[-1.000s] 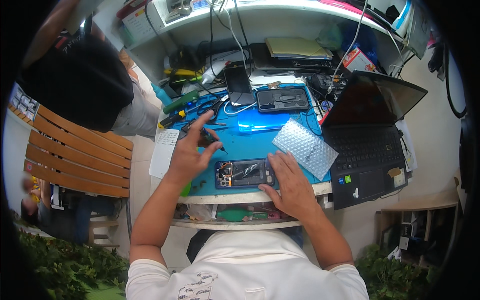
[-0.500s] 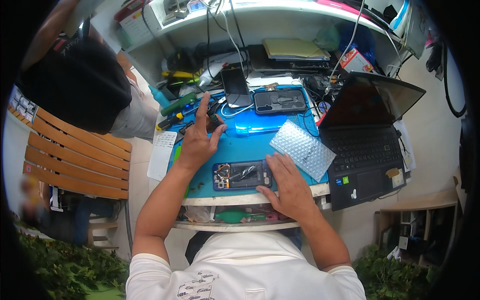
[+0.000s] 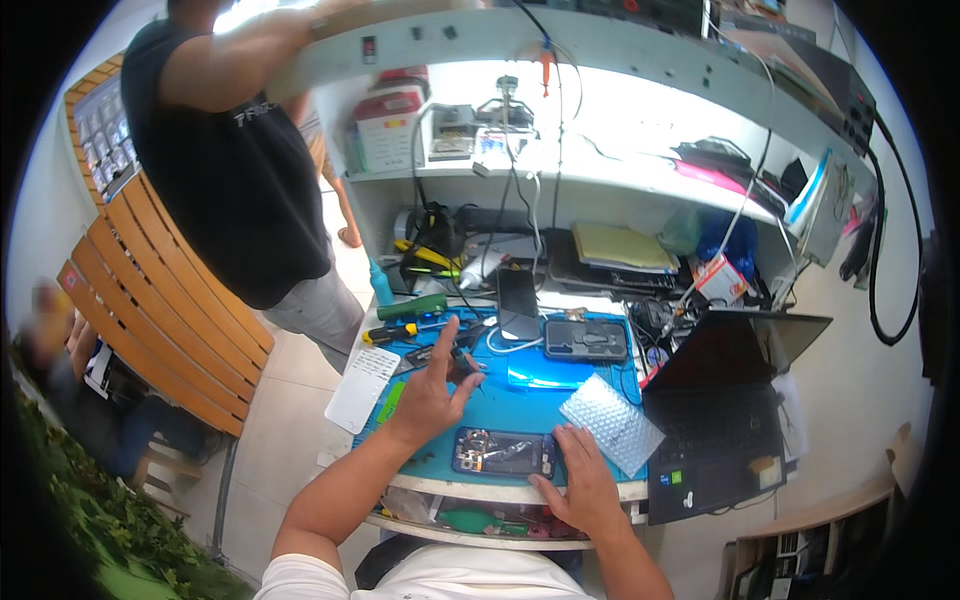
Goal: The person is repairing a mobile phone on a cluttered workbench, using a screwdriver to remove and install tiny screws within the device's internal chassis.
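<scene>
An opened phone body (image 3: 503,454), dark blue-framed with its inner parts bare, lies on the blue work mat (image 3: 500,405) near the table's front edge. My right hand (image 3: 583,478) rests flat at its right end, fingers by the upper corner and thumb by the lower one. My left hand (image 3: 430,400) is raised over the mat, left of and beyond the phone body. Its index finger points up while the other fingers curl round a small dark tool (image 3: 462,364), whose kind I cannot make out. Bubble wrap (image 3: 612,425) lies just beyond my right hand.
An open laptop (image 3: 720,425) stands on the right. Behind the mat are a black phone (image 3: 517,305), a dark case-like part (image 3: 586,340) and a shiny blue sheet (image 3: 548,373). Screwdrivers (image 3: 400,331) lie at left. A person in black (image 3: 225,170) stands beyond a wooden bench (image 3: 165,300).
My view has tilted up, so more shelf shows and the table sits lower in the picture. Both hands keep nearly the same pose over the mat and phone body.
</scene>
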{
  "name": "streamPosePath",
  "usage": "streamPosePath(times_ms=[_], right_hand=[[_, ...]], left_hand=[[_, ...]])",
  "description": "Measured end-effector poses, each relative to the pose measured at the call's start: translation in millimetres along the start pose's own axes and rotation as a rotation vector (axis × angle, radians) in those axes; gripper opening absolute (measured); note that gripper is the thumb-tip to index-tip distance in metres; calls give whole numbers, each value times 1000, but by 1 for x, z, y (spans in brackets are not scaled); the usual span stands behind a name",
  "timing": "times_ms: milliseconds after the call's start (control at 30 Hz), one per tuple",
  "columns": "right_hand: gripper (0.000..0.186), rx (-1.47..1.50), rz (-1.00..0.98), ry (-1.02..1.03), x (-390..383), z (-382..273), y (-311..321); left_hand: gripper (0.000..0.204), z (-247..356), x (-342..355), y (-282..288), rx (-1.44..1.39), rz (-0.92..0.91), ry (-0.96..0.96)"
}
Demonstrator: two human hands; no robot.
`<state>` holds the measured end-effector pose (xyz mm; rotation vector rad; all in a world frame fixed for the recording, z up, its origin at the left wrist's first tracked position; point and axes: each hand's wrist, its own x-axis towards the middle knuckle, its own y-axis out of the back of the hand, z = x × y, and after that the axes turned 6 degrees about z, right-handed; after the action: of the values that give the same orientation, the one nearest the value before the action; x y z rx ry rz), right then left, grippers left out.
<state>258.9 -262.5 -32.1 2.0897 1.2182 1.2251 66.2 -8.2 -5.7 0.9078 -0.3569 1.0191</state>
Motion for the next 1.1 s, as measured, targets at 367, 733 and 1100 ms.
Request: streamPosePath(times_ms=[367, 733, 1100], right_hand=[[39, 56, 179, 431, 93, -64, 62], [53, -386, 272, 641, 424, -165, 29], [35, -117, 426, 392, 503, -134, 4]], left_hand=[[106, 7, -16, 12, -58, 72, 19], [100, -22, -32, 5, -15, 115, -123], [98, -13, -29, 16, -94, 80, -126]])
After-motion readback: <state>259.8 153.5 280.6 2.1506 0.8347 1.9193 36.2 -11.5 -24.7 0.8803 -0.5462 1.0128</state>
